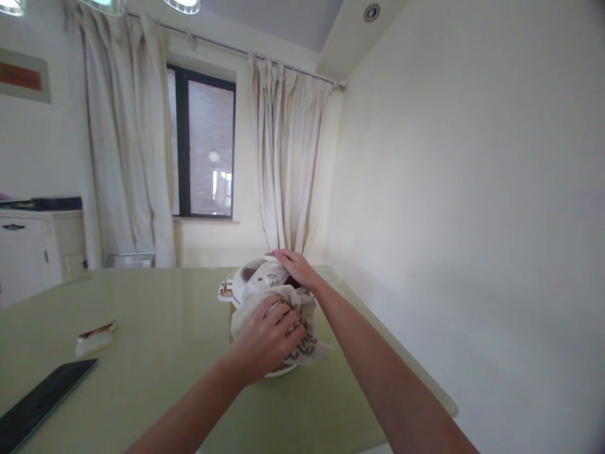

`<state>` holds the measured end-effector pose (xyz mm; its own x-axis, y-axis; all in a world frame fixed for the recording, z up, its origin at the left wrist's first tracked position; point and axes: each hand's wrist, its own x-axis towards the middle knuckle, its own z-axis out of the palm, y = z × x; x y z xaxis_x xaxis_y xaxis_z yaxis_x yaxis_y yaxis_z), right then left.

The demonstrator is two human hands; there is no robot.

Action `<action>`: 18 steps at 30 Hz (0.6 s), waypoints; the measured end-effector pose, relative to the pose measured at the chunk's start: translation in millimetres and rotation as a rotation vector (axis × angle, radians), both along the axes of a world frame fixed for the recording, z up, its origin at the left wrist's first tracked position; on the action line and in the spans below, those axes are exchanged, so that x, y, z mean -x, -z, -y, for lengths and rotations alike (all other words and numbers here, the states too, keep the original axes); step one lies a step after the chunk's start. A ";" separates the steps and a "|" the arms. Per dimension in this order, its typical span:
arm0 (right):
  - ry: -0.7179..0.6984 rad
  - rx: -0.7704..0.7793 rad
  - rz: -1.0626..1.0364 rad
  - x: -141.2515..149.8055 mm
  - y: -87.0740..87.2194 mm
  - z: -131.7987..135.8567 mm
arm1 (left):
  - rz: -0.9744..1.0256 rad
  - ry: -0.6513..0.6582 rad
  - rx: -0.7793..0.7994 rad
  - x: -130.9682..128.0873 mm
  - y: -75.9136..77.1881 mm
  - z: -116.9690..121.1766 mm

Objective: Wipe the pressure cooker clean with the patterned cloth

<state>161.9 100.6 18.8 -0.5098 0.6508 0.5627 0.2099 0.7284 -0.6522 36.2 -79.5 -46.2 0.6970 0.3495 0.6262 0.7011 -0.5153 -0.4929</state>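
Observation:
A white rice cooker (258, 277) stands on the pale green glass table (165, 328), near its far right side. My left hand (267, 340) presses a white patterned cloth (302, 350) against the cooker's front, fingers curled on the cloth. My right hand (295, 266) lies on the cooker's lid with its fingers flat and together, holding nothing. The cloth hides most of the cooker's body.
A dark flat tablet-like slab (42, 400) lies at the table's near left edge, with a small wrapped packet (94, 339) beyond it. A white cabinet (33, 252) stands at the left. Curtains (288, 164) frame a dark window (203, 148). A bare wall is close on the right.

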 end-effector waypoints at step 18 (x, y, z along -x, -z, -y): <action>0.351 -0.271 0.345 22.8 -12.6 -3.1 | 0.970 -0.303 0.593 115.5 -47.1 -68.5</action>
